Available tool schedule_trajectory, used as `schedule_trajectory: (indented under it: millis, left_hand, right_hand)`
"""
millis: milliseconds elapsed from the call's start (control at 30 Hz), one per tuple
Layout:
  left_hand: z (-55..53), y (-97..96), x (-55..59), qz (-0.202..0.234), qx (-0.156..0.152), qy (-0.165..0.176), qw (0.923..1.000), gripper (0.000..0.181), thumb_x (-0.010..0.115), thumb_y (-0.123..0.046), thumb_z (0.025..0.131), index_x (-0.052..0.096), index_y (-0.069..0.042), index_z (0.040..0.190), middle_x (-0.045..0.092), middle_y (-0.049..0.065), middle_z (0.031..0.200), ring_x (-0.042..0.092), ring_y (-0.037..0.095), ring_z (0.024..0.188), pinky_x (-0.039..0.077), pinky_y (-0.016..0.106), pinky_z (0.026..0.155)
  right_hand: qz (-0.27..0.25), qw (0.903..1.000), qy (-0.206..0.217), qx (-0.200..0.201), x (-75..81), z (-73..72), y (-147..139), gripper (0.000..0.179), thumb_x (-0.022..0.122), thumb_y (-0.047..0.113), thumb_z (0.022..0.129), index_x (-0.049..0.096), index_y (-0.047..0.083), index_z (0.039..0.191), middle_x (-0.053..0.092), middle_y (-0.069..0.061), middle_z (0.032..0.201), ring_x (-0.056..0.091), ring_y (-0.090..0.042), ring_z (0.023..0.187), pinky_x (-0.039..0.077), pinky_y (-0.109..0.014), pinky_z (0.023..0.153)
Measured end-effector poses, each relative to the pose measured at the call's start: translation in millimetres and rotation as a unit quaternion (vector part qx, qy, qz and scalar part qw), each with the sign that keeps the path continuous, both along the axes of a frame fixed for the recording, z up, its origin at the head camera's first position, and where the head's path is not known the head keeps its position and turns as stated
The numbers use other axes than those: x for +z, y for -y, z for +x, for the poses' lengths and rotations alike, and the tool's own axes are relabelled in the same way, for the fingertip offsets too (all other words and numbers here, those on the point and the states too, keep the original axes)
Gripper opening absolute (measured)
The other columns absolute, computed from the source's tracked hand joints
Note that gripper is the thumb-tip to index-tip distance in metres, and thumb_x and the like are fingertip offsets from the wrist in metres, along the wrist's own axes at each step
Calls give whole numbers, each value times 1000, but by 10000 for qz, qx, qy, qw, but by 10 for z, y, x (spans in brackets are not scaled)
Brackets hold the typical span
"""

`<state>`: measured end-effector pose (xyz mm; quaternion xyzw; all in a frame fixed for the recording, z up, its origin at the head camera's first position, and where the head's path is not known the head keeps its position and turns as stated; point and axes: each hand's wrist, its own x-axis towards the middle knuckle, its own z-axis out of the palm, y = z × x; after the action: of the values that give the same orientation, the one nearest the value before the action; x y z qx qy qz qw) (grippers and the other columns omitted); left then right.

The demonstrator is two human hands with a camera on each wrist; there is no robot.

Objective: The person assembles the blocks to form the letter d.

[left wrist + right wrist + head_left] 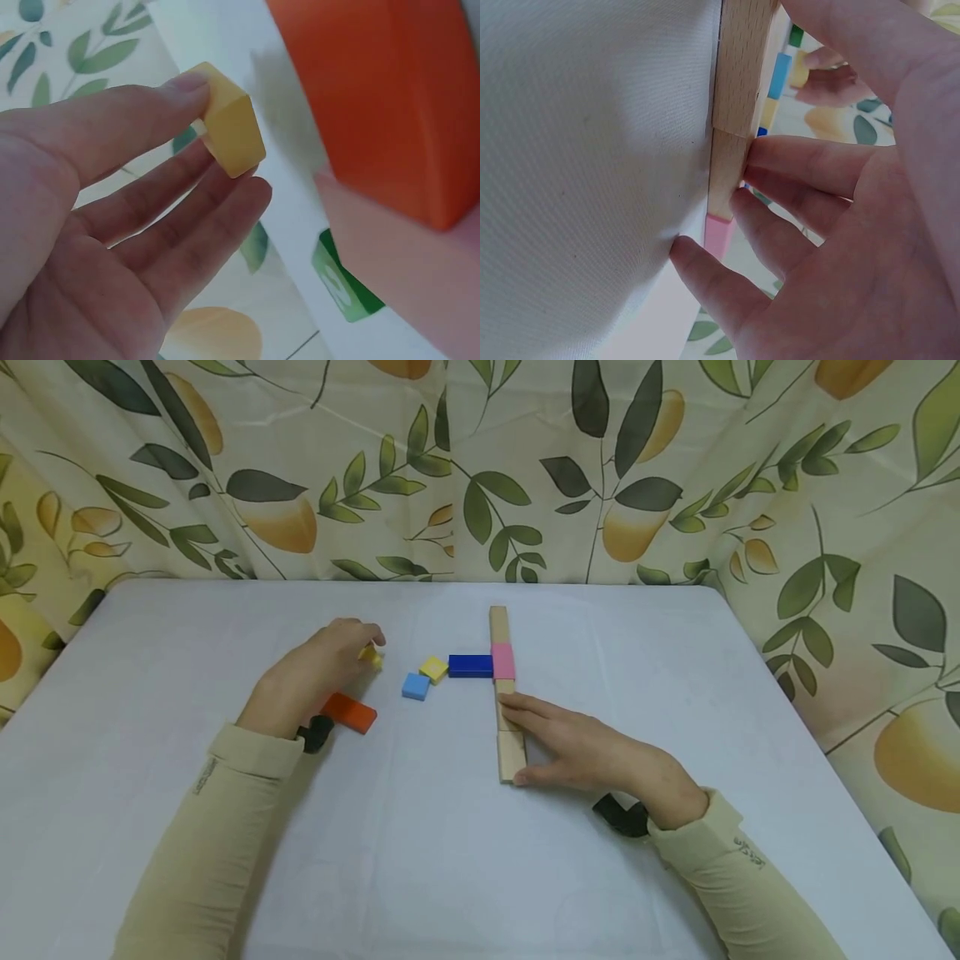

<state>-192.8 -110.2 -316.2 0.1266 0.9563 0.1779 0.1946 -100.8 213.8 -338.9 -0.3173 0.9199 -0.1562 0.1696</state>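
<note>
My left hand (318, 668) pinches a small yellow block (236, 127) between thumb and fingers at the left of the table. Just below that hand lies an orange-red block (352, 713). My right hand (592, 747) rests against a straight row of plain wooden blocks (512, 756), its fingers extended and touching them. A pink block (503, 662) sits within the row. From it a dark blue block (470, 667) reaches left, followed by another yellow block (433, 669) and a light blue block (416, 686), both set at angles.
A white cloth covers the table (420, 843). Behind it hangs a leaf-and-fruit patterned curtain (495, 468). The left wrist view shows a green block (346, 277) with a pale mark and a blurred pink shape (405, 255) near the orange-red block.
</note>
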Motion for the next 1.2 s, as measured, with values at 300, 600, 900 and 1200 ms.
schedule_trajectory:
  millis: [300,600,900,1200]
  left_hand:
    - [95,-88,-2,85,-358,-352,9987,39,61,-10,97,55,-4,135,60,18,127,52,30,109,50,47,99]
    - [271,-102,26,308,-760,-1046,9911,37,62,-5,94,58,1,130,66,19,120,60,31,107,53,45,93]
    - [333,-195,30,209,-666,-580,9959,42,65,-11,93,57,-2,134,62,17,127,57,30,111,53,43,94]
    - [369,-304,3,-122,-721,-379,9966,44,69,-17,94,57,-2,133,64,16,121,57,27,104,53,39,91]
  right_hand:
    - [33,10000,-74,-23,-17,-4,-10,86,74,44,87,35,5,152,24,-6,164,33,-29,148,38,-49,115]
    - [50,10000,-41,-36,-7,-11,-4,86,73,45,87,34,6,153,23,-5,165,33,-28,148,37,-49,115]
    - [50,10000,-24,-9,-11,-8,5,86,73,46,88,34,5,153,23,-6,165,32,-29,148,37,-49,115]
    - [54,10000,-33,-11,-22,-11,0,87,74,45,87,34,5,153,23,-6,165,32,-29,148,37,-49,115]
